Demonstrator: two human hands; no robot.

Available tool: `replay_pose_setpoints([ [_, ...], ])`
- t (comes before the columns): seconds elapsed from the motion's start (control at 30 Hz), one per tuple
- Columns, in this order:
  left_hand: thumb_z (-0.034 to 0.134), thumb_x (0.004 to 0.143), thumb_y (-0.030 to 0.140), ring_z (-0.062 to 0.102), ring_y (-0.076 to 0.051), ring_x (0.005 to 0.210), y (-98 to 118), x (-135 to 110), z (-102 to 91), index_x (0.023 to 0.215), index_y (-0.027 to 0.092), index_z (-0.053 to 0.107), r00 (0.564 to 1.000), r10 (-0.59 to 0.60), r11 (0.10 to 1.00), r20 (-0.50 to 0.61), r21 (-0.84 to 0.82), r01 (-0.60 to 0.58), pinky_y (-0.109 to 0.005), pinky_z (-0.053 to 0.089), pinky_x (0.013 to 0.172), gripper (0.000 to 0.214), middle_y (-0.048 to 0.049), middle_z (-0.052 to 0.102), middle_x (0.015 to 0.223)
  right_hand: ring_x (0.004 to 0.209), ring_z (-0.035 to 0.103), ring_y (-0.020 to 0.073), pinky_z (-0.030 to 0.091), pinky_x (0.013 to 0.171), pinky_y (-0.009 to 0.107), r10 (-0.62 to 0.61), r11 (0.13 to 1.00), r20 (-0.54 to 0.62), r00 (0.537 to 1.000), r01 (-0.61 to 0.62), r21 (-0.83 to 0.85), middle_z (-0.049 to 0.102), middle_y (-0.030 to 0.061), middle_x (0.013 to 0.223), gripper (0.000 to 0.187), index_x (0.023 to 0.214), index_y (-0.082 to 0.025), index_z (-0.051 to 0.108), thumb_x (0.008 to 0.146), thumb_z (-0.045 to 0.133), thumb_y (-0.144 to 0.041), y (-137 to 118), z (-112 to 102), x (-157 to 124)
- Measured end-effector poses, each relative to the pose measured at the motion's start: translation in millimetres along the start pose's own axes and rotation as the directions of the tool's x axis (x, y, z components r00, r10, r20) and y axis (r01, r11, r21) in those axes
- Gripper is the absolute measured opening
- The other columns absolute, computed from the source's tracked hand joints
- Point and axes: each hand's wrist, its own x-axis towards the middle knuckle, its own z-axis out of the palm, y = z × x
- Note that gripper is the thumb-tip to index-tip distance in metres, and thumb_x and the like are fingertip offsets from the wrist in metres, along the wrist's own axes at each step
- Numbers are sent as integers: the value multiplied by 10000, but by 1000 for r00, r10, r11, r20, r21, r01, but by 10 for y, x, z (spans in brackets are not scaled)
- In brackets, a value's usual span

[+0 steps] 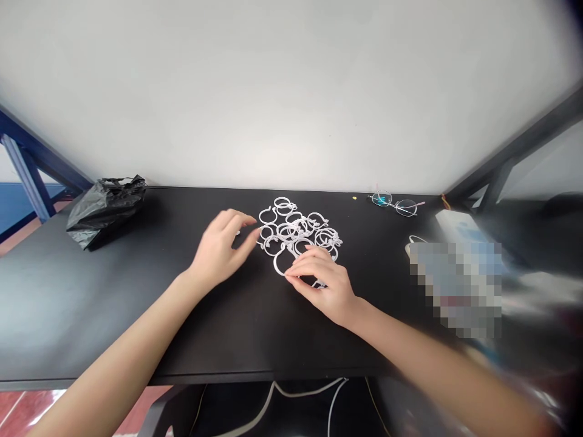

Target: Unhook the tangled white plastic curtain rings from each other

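Several white plastic rings (pixel 298 229) lie in a loose pile on the black table (pixel 113 303), near its middle. My right hand (pixel 325 282) rests on the near edge of the pile and pinches one white ring (pixel 281 262) between thumb and fingertips. Just left of the pile hovers my left hand (pixel 221 246), fingers spread and pointing toward the rings, with nothing visibly held. Part of the pile is hidden under my right hand.
A crumpled black plastic bag (pixel 104 207) sits at the far left. A pair of glasses (pixel 395 204) lies at the back right, close to the wall. A blurred-out object (pixel 458 285) and a white box (pixel 458 226) occupy the right side. Cables hang under the table's front edge.
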Motion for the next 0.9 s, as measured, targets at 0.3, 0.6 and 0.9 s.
replay_pose_setpoints([
  [0.3, 482, 963, 416, 658, -166, 718, 340, -55, 35, 1027, 165, 692, 762, 31, 420, 647, -700, 578, -265, 571, 531, 334, -124, 699, 1023, 616, 680, 139, 558, 580, 281, -75, 992, -78, 994, 82, 92, 752, 0, 757, 147, 892, -234, 645, 864, 640, -90, -74, 27, -11],
  [0.6, 586, 914, 374, 662, -244, 1025, 314, -36, -30, 1133, 224, 632, 640, 68, 211, 765, -638, 740, -240, 584, 578, 270, -131, 638, 1214, 735, 730, 150, 633, 727, 274, -69, 986, 0, 998, 69, 154, 742, 33, 799, 124, 848, -196, 625, 870, 627, -74, -69, 34, -72],
  [0.9, 634, 887, 292, 648, -164, 853, 363, -79, 46, 1076, 197, 681, 797, 13, 480, 604, -703, 525, -310, 585, 755, 216, -61, 679, 967, 752, 712, 153, 632, 591, 243, 371, 884, -46, 927, -338, 323, 707, 26, 850, 269, 1082, -206, 624, 824, 696, -183, -15, -7, -54],
])
